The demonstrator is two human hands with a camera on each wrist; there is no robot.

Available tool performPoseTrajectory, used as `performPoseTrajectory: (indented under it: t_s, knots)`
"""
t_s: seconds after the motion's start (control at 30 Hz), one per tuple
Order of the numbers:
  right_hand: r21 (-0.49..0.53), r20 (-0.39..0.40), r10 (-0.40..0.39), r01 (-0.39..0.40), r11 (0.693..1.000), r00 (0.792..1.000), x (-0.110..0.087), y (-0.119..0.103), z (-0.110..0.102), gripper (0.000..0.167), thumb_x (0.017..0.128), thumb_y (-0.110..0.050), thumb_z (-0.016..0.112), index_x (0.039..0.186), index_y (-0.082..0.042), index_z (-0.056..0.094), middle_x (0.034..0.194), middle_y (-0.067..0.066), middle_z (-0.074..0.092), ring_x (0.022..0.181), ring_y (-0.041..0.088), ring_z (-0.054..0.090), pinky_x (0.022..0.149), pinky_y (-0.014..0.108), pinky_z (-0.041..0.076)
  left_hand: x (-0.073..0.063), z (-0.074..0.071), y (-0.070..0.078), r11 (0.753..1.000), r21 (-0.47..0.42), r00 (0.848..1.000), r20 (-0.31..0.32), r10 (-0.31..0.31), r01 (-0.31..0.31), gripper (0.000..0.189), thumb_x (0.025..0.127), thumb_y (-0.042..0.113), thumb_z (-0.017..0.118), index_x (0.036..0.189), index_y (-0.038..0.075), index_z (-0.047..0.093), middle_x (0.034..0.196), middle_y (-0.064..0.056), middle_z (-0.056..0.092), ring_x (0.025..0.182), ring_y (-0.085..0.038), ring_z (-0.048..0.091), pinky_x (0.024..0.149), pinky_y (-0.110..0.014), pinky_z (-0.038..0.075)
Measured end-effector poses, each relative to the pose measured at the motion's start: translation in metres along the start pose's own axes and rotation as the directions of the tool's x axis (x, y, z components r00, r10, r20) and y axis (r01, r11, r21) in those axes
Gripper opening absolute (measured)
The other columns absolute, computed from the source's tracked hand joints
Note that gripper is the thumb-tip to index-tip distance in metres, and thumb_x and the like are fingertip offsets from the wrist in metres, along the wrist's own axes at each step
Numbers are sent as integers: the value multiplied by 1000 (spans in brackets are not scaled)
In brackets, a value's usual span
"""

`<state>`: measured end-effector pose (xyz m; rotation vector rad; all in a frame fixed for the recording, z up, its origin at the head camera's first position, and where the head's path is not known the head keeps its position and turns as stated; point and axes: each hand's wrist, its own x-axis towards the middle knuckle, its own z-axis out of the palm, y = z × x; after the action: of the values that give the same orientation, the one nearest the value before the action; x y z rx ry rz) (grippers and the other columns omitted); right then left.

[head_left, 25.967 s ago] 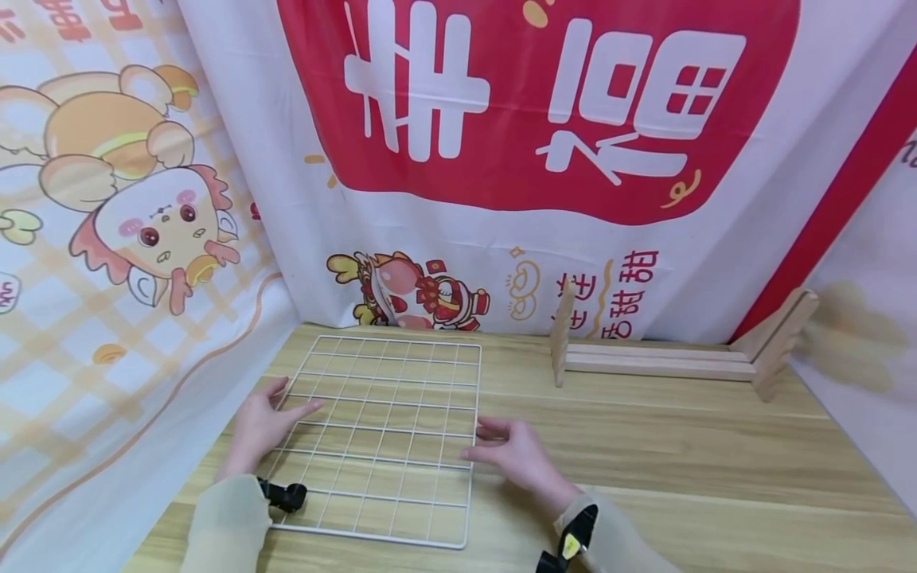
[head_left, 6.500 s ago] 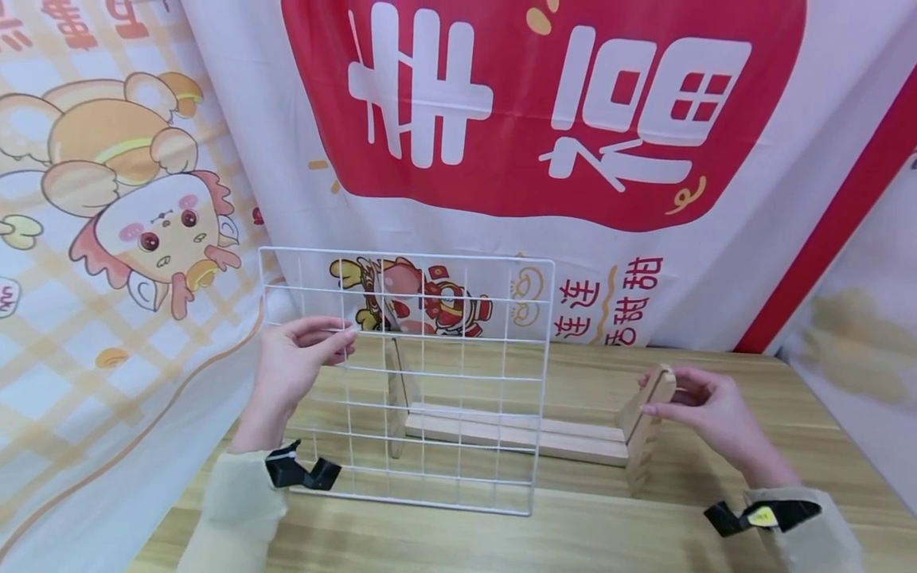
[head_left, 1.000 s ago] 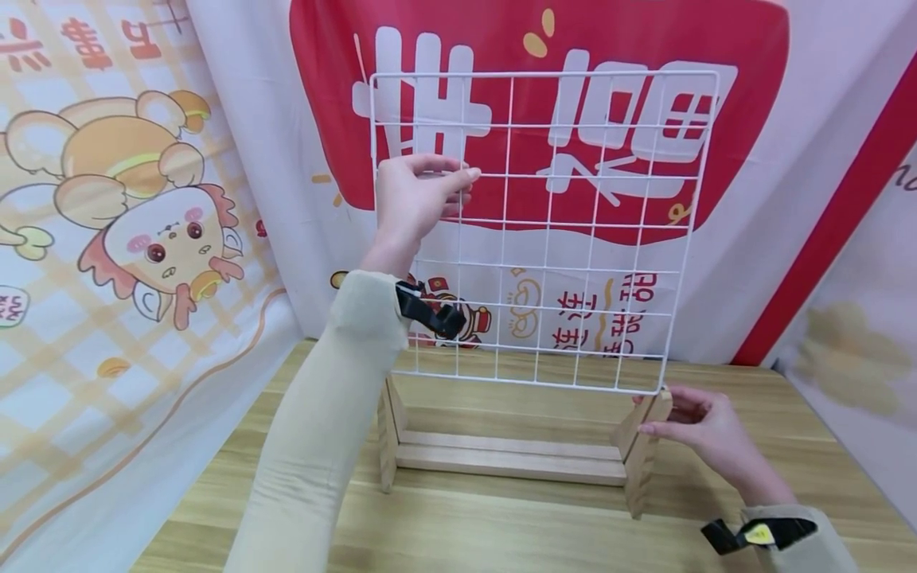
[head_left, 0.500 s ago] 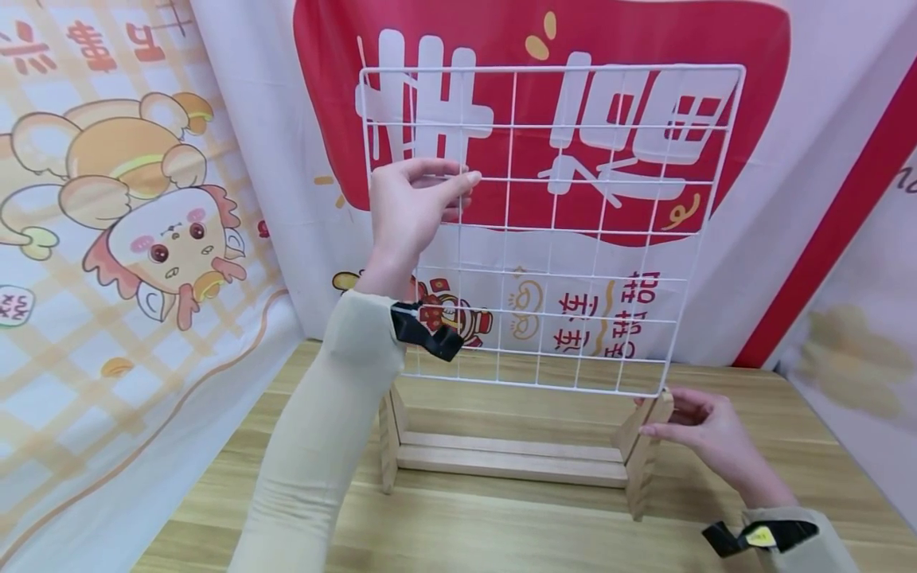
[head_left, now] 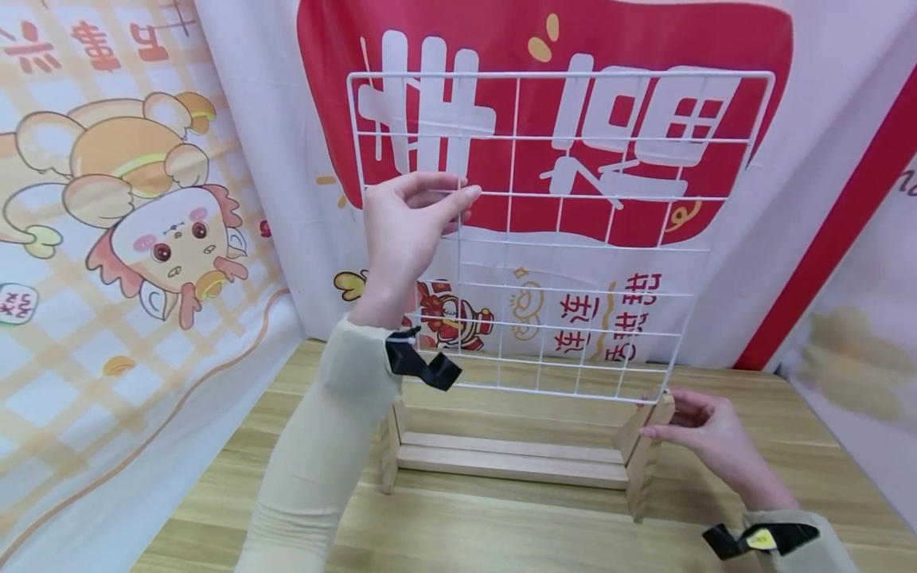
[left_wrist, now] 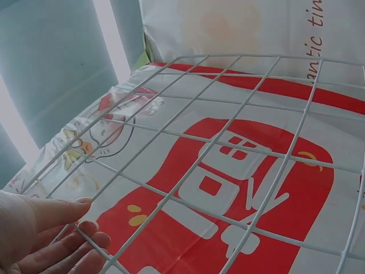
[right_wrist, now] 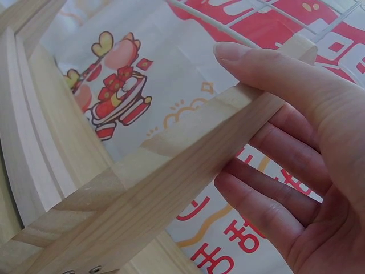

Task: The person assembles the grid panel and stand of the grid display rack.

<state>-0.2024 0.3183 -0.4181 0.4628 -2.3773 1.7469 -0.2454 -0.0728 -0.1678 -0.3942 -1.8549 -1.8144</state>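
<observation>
My left hand (head_left: 411, 219) pinches wires of a white wire grid panel (head_left: 511, 193), near its left side; in the left wrist view the thumb (left_wrist: 63, 212) lies over the wires with fingers beneath. The panel is raised above a pale wooden stand (head_left: 512, 469). Its lower right corner is right at the top of the stand's right end piece (right_wrist: 165, 154), while my left forearm hides the lower left corner. My right hand (head_left: 716, 434) grips that end piece near its top, thumb on one side and fingers on the other.
The stand rests on a wood-grain table (head_left: 516, 533). Close behind hangs a white cloth with a large red print (head_left: 516, 32). A checked cartoon cloth (head_left: 136, 239) borders the left, a pale cloth (head_left: 860, 263) the right.
Earlier the panel lay on the table and the stand stood at the back right; both have moved. In the last second the panel's top has tilted toward me; my right hand has stayed put.
</observation>
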Motion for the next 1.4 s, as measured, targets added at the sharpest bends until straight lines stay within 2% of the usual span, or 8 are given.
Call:
performPoseTrajectory:
  t_s: [0.23, 0.3, 0.4, 0.57, 0.8, 1.0, 1.27, 1.4]
  knots:
    - [18, 16, -9, 8, 1000, 1000, 0, 0, 1, 46, 85, 4, 80, 127, 9, 64, 111, 11, 75, 94, 18, 74, 77, 28, 61, -12, 0, -3, 999, 9, 999, -5, 48, -48, 32, 86, 36, 84, 109, 15, 79, 100, 2, 77, 87, -17, 74, 83, -29, 60]
    - [11, 15, -3, 3, 1000, 1000, 0, -1, 1, 46, 85, 3, 81, 127, 8, 64, 112, 9, 75, 96, 18, 73, 78, 28, 61, -15, 0, -4, 997, 25, 998, -2, 71, -70, 31, 86, 37, 83, 109, 15, 79, 99, 3, 77, 86, -16, 74, 82, -29, 61]
    - [-27, -27, 21, -22, 999, 999, -2, -2, 2, 47, 84, 1, 83, 127, 6, 66, 108, 1, 76, 93, 14, 73, 77, 26, 60, -19, 1, -4, 996, 35, 996, 3, 88, -88, 32, 86, 37, 84, 110, 15, 79, 100, 2, 77, 85, -15, 74, 81, -30, 61]
    - [-90, -108, 41, -50, 995, 993, -5, -5, 7, 53, 80, 1, 86, 126, 13, 62, 100, -7, 76, 86, 7, 71, 74, 22, 60, -23, 1, -3, 996, 41, 997, -3, 77, -77, 33, 86, 36, 84, 110, 15, 79, 101, 2, 77, 86, -15, 74, 82, -29, 61]
    - [-100, -139, 64, -79, 992, 988, -5, -7, 9, 59, 79, 3, 86, 129, 18, 57, 97, -11, 75, 84, 4, 70, 72, 19, 58, -26, -3, -8, 997, 14, 998, -7, 70, -70, 34, 86, 35, 84, 109, 11, 78, 99, 0, 77, 86, -17, 74, 84, -30, 60]
    - [-84, -128, 71, -82, 993, 989, -6, -9, 10, 53, 80, 1, 86, 125, 14, 62, 98, -6, 76, 86, 6, 71, 73, 21, 60, -30, -8, -14, 997, -9, 997, -8, 71, -71, 34, 86, 34, 84, 109, 10, 78, 100, -1, 77, 87, -18, 74, 85, -31, 60]
    - [-96, -130, 85, -98, 991, 988, -6, -9, 8, 53, 81, -3, 86, 126, 11, 64, 100, -6, 76, 87, 6, 71, 73, 22, 60, -33, -10, -19, 996, -16, 996, -14, 83, -83, 33, 86, 33, 84, 109, 10, 78, 100, -1, 77, 87, -19, 75, 85, -31, 60]
    - [-74, -124, 79, -88, 993, 989, -6, -8, 8, 46, 80, -1, 86, 124, -2, 71, 100, -5, 77, 87, 6, 71, 73, 21, 60, -36, -9, -18, 996, -1, 996, -5, 87, -87, 33, 86, 35, 84, 109, 12, 79, 99, -1, 77, 86, -18, 74, 83, -31, 61]
